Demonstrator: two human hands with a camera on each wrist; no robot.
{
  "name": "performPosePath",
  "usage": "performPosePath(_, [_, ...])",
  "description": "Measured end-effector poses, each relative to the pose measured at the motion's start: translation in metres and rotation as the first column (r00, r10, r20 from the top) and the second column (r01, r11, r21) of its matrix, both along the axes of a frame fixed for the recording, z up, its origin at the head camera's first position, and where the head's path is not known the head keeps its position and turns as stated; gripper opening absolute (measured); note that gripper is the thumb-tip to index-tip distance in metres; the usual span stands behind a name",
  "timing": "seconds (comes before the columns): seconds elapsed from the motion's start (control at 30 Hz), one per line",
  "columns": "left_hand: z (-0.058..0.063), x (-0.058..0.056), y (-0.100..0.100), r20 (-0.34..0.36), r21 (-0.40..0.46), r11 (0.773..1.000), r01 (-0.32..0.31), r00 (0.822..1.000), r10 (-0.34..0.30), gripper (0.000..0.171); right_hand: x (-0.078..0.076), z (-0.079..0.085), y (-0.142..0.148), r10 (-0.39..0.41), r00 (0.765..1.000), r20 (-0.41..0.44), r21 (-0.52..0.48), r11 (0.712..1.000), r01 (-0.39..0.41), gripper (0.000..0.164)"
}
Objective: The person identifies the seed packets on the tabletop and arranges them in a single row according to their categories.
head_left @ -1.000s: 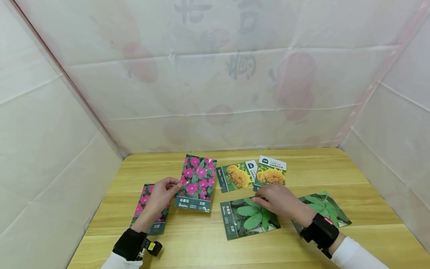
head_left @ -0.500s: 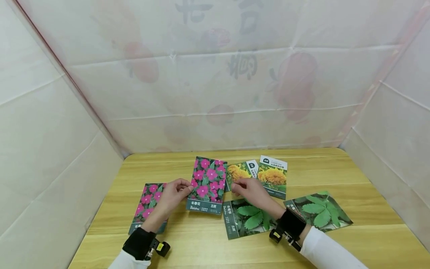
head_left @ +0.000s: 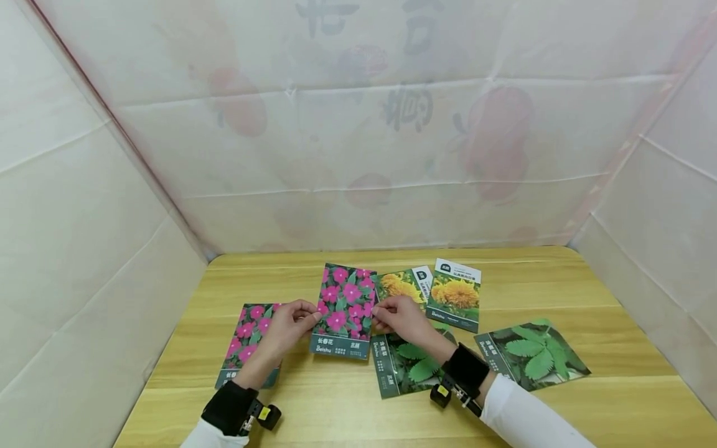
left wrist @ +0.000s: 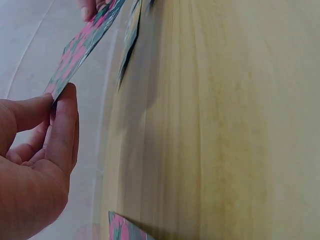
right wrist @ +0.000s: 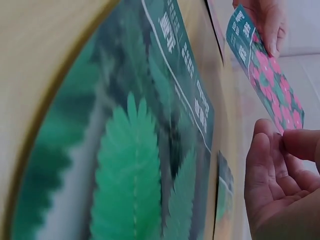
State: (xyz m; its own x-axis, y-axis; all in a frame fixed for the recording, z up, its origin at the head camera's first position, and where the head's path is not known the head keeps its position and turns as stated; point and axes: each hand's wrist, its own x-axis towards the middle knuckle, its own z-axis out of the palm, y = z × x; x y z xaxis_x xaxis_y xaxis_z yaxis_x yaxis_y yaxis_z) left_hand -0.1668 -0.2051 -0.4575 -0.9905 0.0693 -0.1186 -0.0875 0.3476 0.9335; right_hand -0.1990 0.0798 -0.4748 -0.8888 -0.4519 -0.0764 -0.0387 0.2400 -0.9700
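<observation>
A seed packet with pink flowers (head_left: 344,305) is held up over the table between both hands, its face toward the head camera. My left hand (head_left: 285,326) pinches its left edge between thumb and fingers; the left wrist view shows this pinch on the packet (left wrist: 80,50) clear of the tabletop. At the opposite edge, the thumb and fingertips of my right hand (head_left: 406,320) pinch the packet, also visible in the right wrist view at the packet's (right wrist: 270,80) lower corner. Beneath my left forearm lies another pink-flower packet (head_left: 246,336), partly covered.
Behind my right hand are two yellow-flower packets, one upright (head_left: 456,292) and one slanted (head_left: 400,285), partly hidden. A green-leaf packet (head_left: 411,367) lies under my right wrist, another (head_left: 534,354) farther right. Pale fabric walls (head_left: 358,155) enclose the wooden table (head_left: 330,404).
My left hand has carried the pink-flower packet to the right. My right hand has left the yellow-flower and green-leaf packets, moved left, and taken hold of the pink packet's right edge.
</observation>
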Motion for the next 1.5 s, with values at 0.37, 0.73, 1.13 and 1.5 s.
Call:
performPosePath(0.37, [0.010,0.000,-0.019,-0.005,-0.041,0.999,0.025,1.000,-0.025,0.028,0.001,0.000,-0.025,-0.059,0.991,0.122,-0.055,0.996,0.066,0.019])
performPosePath(0.73, [0.026,-0.002,-0.033,-0.092,-0.042,0.988,-0.148,0.985,0.144,0.037,0.012,-0.004,-0.053,-0.008,0.984,0.176,-0.049,0.999,0.017,0.021])
performPosePath(1.13, [0.026,0.002,-0.033,-0.159,-0.063,0.978,-0.197,0.970,0.185,0.036,0.018,-0.013,-0.065,0.027,0.973,0.228,-0.039,0.999,-0.018,0.016])
performPosePath(1.5, [0.015,0.002,-0.028,-0.322,-0.467,0.884,0.033,0.924,-0.205,0.033,0.019,-0.005,-0.057,0.078,0.993,0.090,0.129,0.988,-0.090,0.027])
